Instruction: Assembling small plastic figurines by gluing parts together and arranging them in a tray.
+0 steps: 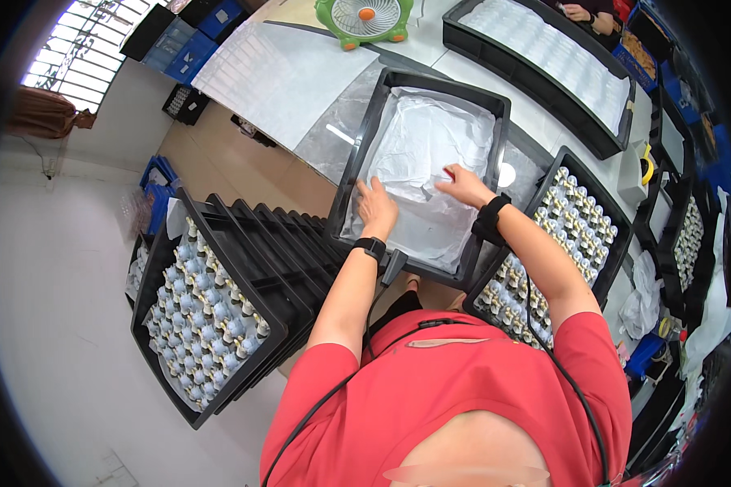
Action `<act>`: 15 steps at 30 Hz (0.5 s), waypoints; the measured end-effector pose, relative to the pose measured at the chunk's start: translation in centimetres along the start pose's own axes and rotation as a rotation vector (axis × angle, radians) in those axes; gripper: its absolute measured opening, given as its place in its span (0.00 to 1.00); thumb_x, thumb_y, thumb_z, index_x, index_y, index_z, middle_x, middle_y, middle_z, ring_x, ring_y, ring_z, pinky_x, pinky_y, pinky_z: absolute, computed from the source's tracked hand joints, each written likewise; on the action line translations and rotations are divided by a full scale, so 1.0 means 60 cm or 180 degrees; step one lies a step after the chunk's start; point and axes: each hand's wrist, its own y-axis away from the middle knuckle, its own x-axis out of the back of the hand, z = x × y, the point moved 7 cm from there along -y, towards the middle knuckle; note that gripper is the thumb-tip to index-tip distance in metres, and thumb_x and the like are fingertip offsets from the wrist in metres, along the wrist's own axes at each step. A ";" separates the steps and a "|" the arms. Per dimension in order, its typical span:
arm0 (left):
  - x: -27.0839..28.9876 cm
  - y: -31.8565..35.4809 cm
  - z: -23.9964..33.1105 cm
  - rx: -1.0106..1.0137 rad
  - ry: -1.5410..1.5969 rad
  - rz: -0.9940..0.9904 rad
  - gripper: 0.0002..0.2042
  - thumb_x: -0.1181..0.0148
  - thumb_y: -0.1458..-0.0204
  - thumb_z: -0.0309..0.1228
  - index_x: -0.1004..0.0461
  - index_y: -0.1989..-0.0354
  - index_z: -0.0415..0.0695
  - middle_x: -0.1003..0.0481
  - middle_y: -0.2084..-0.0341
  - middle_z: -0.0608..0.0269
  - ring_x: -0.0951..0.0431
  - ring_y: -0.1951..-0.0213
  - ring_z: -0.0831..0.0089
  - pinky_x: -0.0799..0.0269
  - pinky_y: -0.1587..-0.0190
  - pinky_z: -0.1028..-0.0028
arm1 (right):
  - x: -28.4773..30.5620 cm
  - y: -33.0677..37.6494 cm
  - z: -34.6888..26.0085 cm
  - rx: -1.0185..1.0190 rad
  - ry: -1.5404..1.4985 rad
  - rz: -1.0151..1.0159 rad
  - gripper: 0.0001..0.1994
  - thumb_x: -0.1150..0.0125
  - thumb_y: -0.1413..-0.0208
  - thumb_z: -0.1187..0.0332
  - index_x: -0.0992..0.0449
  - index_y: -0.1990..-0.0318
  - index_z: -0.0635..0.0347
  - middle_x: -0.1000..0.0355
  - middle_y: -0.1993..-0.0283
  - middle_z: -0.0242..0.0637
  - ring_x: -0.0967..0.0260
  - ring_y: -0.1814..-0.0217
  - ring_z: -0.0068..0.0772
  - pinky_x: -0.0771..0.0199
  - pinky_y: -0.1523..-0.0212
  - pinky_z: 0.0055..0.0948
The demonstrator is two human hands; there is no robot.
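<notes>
**Sheet [430, 138] laid in the tray [447, 85], creases remaining**

Under both hands' fingers, the white sheet covers most of the tray floor, so lining looks largely done. Folds ahead of and between the fingers suggest that flattening is unfinished. The left hand [378, 209] has its fingers loosely spread at the sheet's left side, near the tray wall. The right hand [468, 187] has curled fingers over the sheet's middle; whether they pinch it, I cannot tell. Right of those fingers, a second tray [599, 188] carries rows of small parts [568, 215] and seems filled. Left of the left fingers leans a tray stack [292, 243], its front tray similarly loaded.
</notes>
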 end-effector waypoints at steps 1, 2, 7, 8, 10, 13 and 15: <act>-0.002 0.001 -0.001 -0.0007 -0.0002 -0.0029 0.23 0.43 0.58 0.27 0.40 0.51 0.40 0.41 0.53 0.43 0.33 0.53 0.47 0.33 0.54 0.57 | 0.002 0.006 0.003 -0.0030 -0.0004 -0.0003 0.33 0.40 0.57 0.51 0.35 0.51 0.71 0.33 0.54 0.61 0.34 0.50 0.53 0.35 0.50 0.33; -0.003 0.000 -0.008 0.0132 -0.0033 -0.0155 0.25 0.43 0.58 0.27 0.43 0.50 0.38 0.40 0.53 0.42 0.33 0.53 0.48 0.32 0.54 0.58 | 0.003 0.014 0.010 -0.0375 -0.0536 -0.0121 0.28 0.43 0.54 0.52 0.34 0.52 0.68 0.32 0.58 0.54 0.33 0.55 0.45 0.34 0.55 0.30; -0.039 -0.032 -0.053 0.0341 -0.0276 -0.0761 0.22 0.44 0.57 0.27 0.40 0.53 0.30 0.34 0.57 0.44 0.31 0.53 0.53 0.30 0.54 0.63 | 0.011 0.076 -0.002 -0.1229 -0.2250 -0.0561 0.15 0.50 0.45 0.58 0.29 0.58 0.59 0.31 0.70 0.31 0.33 0.72 0.19 0.33 0.68 0.19; -0.042 -0.034 -0.050 0.0312 -0.0282 -0.0772 0.22 0.44 0.57 0.27 0.40 0.53 0.30 0.34 0.57 0.44 0.31 0.53 0.53 0.30 0.54 0.63 | 0.010 0.088 -0.001 -0.1354 -0.2495 -0.0554 0.15 0.50 0.45 0.58 0.29 0.58 0.58 0.30 0.68 0.32 0.33 0.70 0.20 0.33 0.67 0.20; -0.042 -0.038 -0.034 -0.0039 -0.0640 -0.0608 0.20 0.44 0.56 0.28 0.37 0.55 0.32 0.36 0.55 0.43 0.32 0.52 0.52 0.31 0.53 0.63 | 0.002 0.100 0.004 -0.1362 -0.2544 -0.0539 0.15 0.50 0.44 0.58 0.28 0.57 0.58 0.30 0.65 0.32 0.33 0.66 0.19 0.33 0.63 0.20; -0.030 -0.025 -0.006 -0.0325 -0.0767 -0.0399 0.23 0.43 0.57 0.27 0.39 0.52 0.33 0.38 0.54 0.41 0.33 0.51 0.50 0.31 0.53 0.62 | -0.007 0.117 -0.001 -0.1303 -0.2881 -0.0503 0.16 0.51 0.43 0.58 0.30 0.54 0.59 0.30 0.60 0.32 0.34 0.59 0.21 0.35 0.58 0.21; -0.024 -0.019 -0.002 -0.0202 -0.0633 -0.0343 0.26 0.39 0.60 0.29 0.41 0.51 0.34 0.39 0.52 0.40 0.33 0.51 0.48 0.31 0.53 0.62 | -0.010 0.128 0.001 -0.1340 -0.3073 -0.0461 0.16 0.52 0.42 0.59 0.31 0.52 0.60 0.30 0.60 0.33 0.34 0.59 0.21 0.35 0.58 0.22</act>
